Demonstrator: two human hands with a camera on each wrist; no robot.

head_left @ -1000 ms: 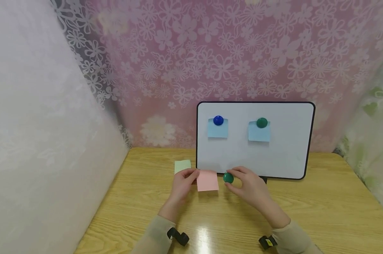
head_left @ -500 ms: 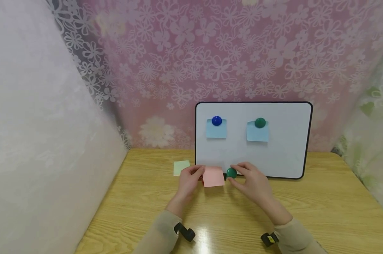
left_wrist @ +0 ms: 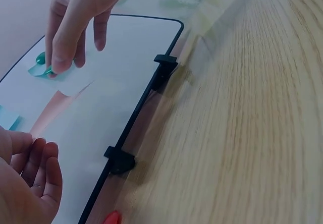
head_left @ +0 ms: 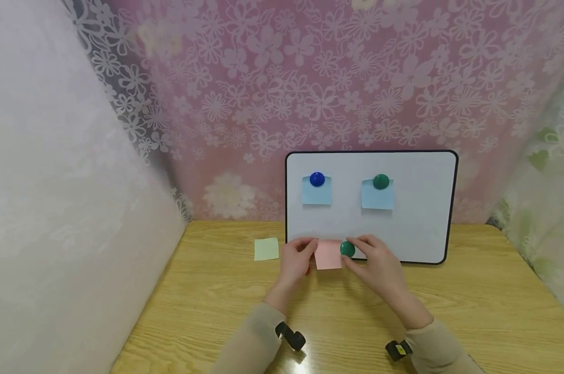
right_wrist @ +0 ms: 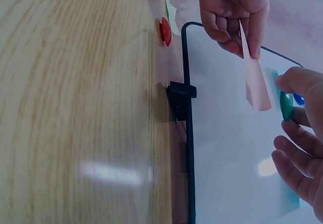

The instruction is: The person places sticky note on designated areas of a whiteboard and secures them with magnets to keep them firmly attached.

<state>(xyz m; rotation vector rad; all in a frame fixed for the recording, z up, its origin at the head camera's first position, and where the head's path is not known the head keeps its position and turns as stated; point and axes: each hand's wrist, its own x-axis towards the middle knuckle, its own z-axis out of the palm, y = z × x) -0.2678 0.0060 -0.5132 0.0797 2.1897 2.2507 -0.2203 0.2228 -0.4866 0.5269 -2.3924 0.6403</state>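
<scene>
My left hand [head_left: 294, 264] pinches a pink sticky note [head_left: 329, 254] by its left edge, in front of the lower part of the whiteboard [head_left: 417, 218]. Between thumb and forefinger, my right hand [head_left: 380, 265] holds a round green magnet [head_left: 348, 249] close to the note's right edge. Higher on the board hang two blue sticky notes: the left one [head_left: 316, 193] under a blue magnet [head_left: 317, 179], the right one [head_left: 377, 197] under another green magnet [head_left: 381, 181]. In the right wrist view the pink note [right_wrist: 256, 85] appears nearly edge-on, its free end toward the held magnet [right_wrist: 286, 106].
A pale green sticky note [head_left: 266, 249] lies on the wooden table [head_left: 207, 301], left of the board. A red magnet [right_wrist: 165, 31] sits near the board's lower left corner. Black feet [left_wrist: 120, 160] support the board's lower edge. A pink flowered curtain [head_left: 244, 104] hangs behind.
Both hands have moved up toward the board, the left also well to the right with the pink note. The note and the green magnet are now closer together, and the pale green note is fully uncovered.
</scene>
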